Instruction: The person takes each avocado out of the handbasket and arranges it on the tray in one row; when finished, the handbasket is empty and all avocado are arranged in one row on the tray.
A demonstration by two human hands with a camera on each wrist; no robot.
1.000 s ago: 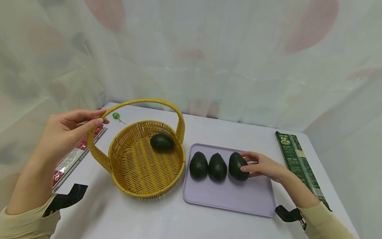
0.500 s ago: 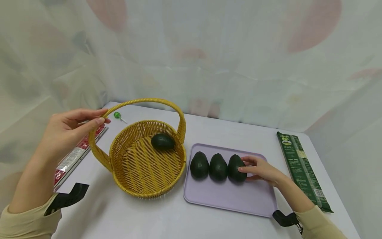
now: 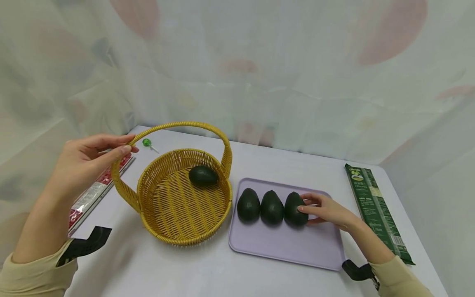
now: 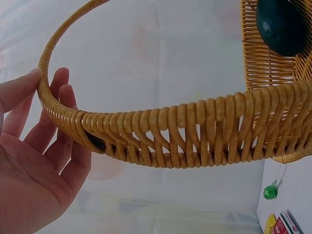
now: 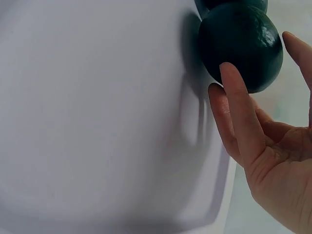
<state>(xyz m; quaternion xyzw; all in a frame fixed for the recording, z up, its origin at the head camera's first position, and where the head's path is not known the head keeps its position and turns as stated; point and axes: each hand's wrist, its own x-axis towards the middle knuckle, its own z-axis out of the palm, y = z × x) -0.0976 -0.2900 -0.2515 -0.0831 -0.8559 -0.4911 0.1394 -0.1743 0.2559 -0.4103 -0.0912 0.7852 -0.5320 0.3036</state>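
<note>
Head view: lollipop (image 3: 146, 142) behind basket (image 3: 184, 222)

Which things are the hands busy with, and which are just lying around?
Busy with:
- left hand on the basket handle
- right hand touching the right avocado on the tray
- other avocados beside it and one in the basket

Lying around:
- lollipop
- green packet
- red-and-white packet

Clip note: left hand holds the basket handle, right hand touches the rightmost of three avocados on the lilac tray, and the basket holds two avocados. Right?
Not quite. The basket holds one avocado, not two; the head view shows this. The rest stands: the left hand holds the basket handle, and the right hand touches the rightmost avocado of three on the lilac tray.
</note>
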